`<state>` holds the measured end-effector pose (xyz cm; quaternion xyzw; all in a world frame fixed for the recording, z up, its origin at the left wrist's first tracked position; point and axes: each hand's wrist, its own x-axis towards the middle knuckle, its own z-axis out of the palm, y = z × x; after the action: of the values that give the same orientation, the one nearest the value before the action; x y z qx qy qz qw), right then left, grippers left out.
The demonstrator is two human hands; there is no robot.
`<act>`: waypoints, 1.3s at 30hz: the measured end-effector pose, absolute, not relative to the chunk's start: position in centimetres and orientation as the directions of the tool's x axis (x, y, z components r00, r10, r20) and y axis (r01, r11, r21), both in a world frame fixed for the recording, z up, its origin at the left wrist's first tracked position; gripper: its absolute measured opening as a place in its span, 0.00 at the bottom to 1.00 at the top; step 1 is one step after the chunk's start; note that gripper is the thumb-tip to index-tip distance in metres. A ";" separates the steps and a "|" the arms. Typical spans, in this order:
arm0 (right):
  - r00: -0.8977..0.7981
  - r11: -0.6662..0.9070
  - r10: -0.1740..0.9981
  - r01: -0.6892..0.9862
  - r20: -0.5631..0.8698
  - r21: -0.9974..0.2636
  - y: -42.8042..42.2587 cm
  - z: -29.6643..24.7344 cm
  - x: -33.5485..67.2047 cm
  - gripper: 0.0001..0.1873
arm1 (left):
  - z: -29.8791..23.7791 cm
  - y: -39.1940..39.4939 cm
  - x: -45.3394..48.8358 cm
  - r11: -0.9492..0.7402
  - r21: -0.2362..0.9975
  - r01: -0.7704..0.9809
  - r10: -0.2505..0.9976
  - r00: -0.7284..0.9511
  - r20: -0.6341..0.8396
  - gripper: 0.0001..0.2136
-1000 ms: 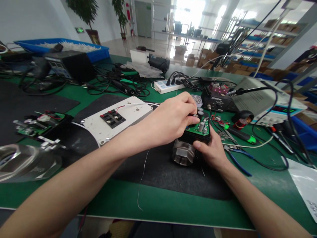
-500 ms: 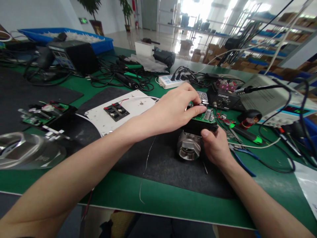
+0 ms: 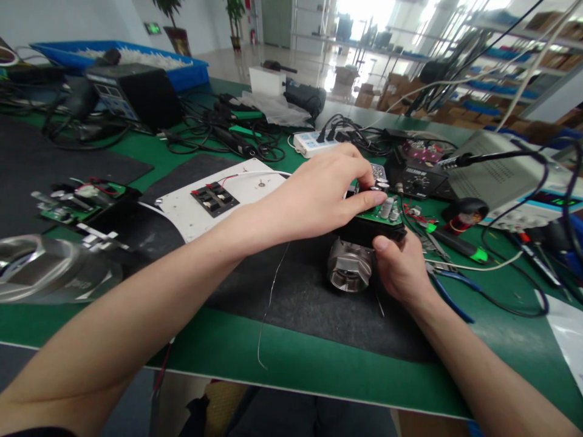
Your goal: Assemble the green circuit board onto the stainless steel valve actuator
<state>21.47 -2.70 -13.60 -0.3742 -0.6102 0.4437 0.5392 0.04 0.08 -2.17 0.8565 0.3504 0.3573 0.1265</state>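
My right hand point(image 3: 403, 267) grips the right end of a black housing point(image 3: 364, 231), thumb on its near side. A green circuit board point(image 3: 374, 215) with silvery cylindrical capacitors point(image 3: 387, 209) lies on top of the housing. Below it is a hexagonal metal fitting point(image 3: 350, 267), resting on the dark mat. From the left, my left hand point(image 3: 330, 185) reaches over the board, thumb and fingers pinched at its far edge. Whatever lies between those fingertips is too small and covered to name. A thin wire point(image 3: 272, 291) hangs below my left forearm.
A white panel with a black terminal block point(image 3: 214, 199) lies left of my hands. Farther left are another circuit board point(image 3: 82, 200) and a large metal fitting point(image 3: 50, 267). Blue-handled pliers point(image 3: 455, 294), a power strip point(image 3: 314, 143) and a bench power supply point(image 3: 483, 170) surround the right side.
The camera view has shifted slightly. Both hands keep the same hold on the board and housing, with no clear movement of the parts.
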 end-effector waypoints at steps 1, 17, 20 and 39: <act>-0.138 0.327 0.934 -0.033 0.329 -0.944 -2.7 -13.6 21.5 0.38 | -2.1 0.1 0.0 -0.723 0.465 0.511 0.690 0.501 0.522 0.05; -0.145 0.354 0.921 -0.075 0.361 -0.932 -2.9 -13.8 21.8 0.33 | -1.8 -0.6 0.2 -0.755 0.415 0.509 0.655 0.544 0.525 0.07; -0.150 0.350 0.920 -0.105 0.363 -0.931 -2.9 -13.9 21.8 0.33 | -2.1 -0.6 0.1 -0.779 0.396 0.486 0.625 0.556 0.548 0.07; -0.131 0.315 0.933 -0.153 0.336 -0.937 -2.4 -14.0 21.5 0.34 | -2.7 0.0 0.3 -0.758 0.427 0.493 0.649 0.507 0.566 0.07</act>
<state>21.49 -2.37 -14.04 -0.3361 -0.5799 0.4789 0.5669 0.29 0.01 -2.73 0.8617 0.3316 0.3692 0.1056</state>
